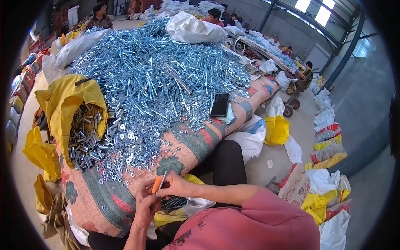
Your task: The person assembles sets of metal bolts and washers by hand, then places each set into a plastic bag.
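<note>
Both my hands meet close to my body, over the near edge of the cloth-covered table (143,183). My right hand (175,186) is closed in a pinch on a thin, shiny metal rod (161,180) that points up and away. My left hand (146,202) is closed beside it, its fingertips at the rod's lower part. An orange piece (157,183) sits against the rod at the fingers; whether it is a finger cover or a sleeve, I cannot tell. Loose washers and nuts (135,146) lie just beyond, with a large heap of long metal rods (150,66) behind.
A yellow sack (62,112) spills short metal tubes (85,141) at the left. A black phone (220,105) lies on the table's right side. A white sack (193,28) rests on the heap. Filled bags (327,154) line the floor at right; several people sit farther back.
</note>
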`<state>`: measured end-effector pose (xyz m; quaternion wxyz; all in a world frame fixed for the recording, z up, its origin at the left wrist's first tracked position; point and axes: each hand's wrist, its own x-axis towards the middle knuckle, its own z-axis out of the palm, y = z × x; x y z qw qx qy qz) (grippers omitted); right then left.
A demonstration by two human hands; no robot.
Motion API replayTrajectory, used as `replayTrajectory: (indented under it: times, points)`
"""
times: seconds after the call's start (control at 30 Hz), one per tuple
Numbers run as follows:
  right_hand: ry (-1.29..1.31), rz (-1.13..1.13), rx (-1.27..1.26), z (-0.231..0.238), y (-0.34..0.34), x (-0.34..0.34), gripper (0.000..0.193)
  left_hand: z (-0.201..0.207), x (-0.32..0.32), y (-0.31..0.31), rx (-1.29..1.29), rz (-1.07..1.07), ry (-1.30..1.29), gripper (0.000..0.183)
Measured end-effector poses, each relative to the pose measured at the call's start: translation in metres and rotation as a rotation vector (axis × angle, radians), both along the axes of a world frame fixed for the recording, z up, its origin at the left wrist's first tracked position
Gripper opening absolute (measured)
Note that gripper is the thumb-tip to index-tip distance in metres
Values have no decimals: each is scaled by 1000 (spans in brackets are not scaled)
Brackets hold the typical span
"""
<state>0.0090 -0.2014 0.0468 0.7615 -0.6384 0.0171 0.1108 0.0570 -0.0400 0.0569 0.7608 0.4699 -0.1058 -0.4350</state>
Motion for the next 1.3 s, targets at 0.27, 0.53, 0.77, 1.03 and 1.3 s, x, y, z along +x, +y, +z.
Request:
replayTrajectory:
  times: [0.27, 0.53, 0.77, 1.03, 1.3]
  points:
    - [-236, -82, -32, 21, -12, 14, 14, -2, -3, 2, -115, 94, 1, 45]
    - [-106, -137, -72, -5, -10, 21, 14, -14, -6, 7, 142, 37, -242, 33]
    - [-89, -173, -42, 14, -18, 24, 24, -8, -2, 7, 171, 22, -292, 32]
    - [-101, -98, -26, 21, -30, 20, 31, -3, -2, 9, 227, -91, -204, 32]
    - [-90, -50, -88, 20, -30, 21, 32, 3, -3, 3, 174, -120, -94, 25]
